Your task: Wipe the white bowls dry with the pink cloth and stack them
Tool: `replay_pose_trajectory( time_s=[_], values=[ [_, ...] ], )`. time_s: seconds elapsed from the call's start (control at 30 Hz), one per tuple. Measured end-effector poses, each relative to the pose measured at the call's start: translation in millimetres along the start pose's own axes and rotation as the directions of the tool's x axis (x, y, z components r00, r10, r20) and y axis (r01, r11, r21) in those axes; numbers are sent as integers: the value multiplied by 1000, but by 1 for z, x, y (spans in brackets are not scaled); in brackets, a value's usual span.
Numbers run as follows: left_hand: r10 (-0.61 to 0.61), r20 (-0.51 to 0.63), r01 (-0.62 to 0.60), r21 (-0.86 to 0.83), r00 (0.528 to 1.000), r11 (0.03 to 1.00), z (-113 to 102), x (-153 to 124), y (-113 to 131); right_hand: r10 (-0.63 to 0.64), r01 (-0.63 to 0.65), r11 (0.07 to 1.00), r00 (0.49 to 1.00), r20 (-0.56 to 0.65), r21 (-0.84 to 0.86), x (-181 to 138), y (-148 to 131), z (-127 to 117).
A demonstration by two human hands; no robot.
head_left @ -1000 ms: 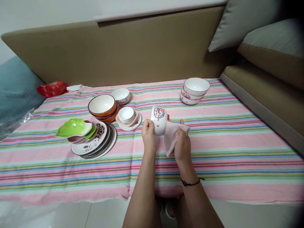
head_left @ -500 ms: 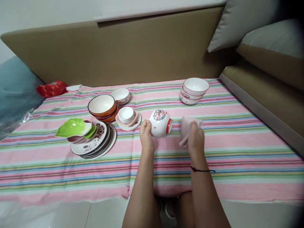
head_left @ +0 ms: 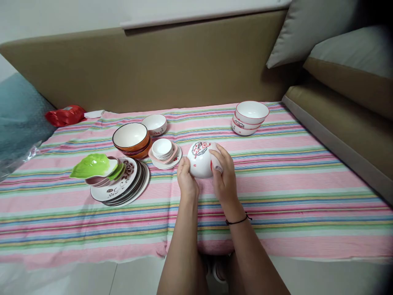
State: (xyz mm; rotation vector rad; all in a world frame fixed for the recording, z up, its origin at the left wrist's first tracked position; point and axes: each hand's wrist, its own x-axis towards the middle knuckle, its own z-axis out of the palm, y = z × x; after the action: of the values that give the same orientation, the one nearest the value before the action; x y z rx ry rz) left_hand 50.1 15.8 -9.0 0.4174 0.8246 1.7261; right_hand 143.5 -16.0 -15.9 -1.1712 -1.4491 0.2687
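A white bowl (head_left: pixel 199 160) with a red and black blossom print is held tilted on its side above the cloth-covered surface, its foot turned to the right. My left hand (head_left: pixel 187 180) is closed on its rim at the left. My right hand (head_left: pixel 225 172) wraps round the red-ringed foot, thumb below and fingers above. The pale cloth does not show now; it may be hidden by the hands or the bowl. Behind to the right stands a stack of white bowls (head_left: pixel 252 110) with red rims.
At left are stacked plates (head_left: pixel 115 184) topped by a green leaf-shaped dish (head_left: pixel 92 166), brown bowls (head_left: pixel 130 137), small white dishes (head_left: pixel 162 147) and a white bowl (head_left: pixel 155 123). A striped cloth (head_left: pixel 291 184) lies underneath. Cushions (head_left: pixel 350 61) rise at right; a red package (head_left: pixel 66 116) lies far left.
My right hand has moved left from beside the bowl onto its foot. The pale cloth seen in that hand before is out of sight. The bowl has shifted slightly left.
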Motion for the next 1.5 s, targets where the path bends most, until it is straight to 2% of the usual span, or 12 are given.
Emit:
replay_pose_trajectory(
  time_s=[0.13,0.3,0.43,0.63,0.77,0.83,0.97,1.07,1.2,1.37,1.43,1.5],
  values=[
    [-117,-38,113,-109,992,988,-2,3,4,-145,153,987,980,136,-53,1,-4,-3],
    [-346,10,336,-265,938,904,-9,6,6,-288,334,939,897,335,-87,1,-9,-10],
    [-369,-37,336,-337,929,880,-9,8,9,-290,324,945,893,343,-45,0,-9,-12],
    [-298,-6,287,-257,955,923,2,8,11,15,-12,993,999,-29,116,-3,-14,-3],
    [-178,73,184,-79,981,980,-1,5,8,398,-332,878,906,-142,345,-2,-18,1],
    [-134,149,130,38,980,991,-2,0,6,469,-383,834,871,-145,397,-1,-17,-2],
    [-164,243,113,211,956,971,0,-10,3,123,-114,988,988,-88,99,1,-15,-14],
    [-148,262,85,240,954,967,1,-12,0,-106,120,984,988,111,-128,2,-15,-19],
    [-115,263,51,240,958,970,-3,-7,0,-64,70,995,994,94,-66,5,-11,-17],
    [-122,250,71,203,961,977,-4,-3,2,302,-282,950,941,-154,137,6,-2,-6],
    [-125,243,79,189,962,979,-4,-3,2,247,-243,969,953,-177,45,5,-3,-4],
    [-125,241,82,183,962,980,-3,-4,2,71,-81,992,993,-99,-95,4,-6,-3]
  ],
)
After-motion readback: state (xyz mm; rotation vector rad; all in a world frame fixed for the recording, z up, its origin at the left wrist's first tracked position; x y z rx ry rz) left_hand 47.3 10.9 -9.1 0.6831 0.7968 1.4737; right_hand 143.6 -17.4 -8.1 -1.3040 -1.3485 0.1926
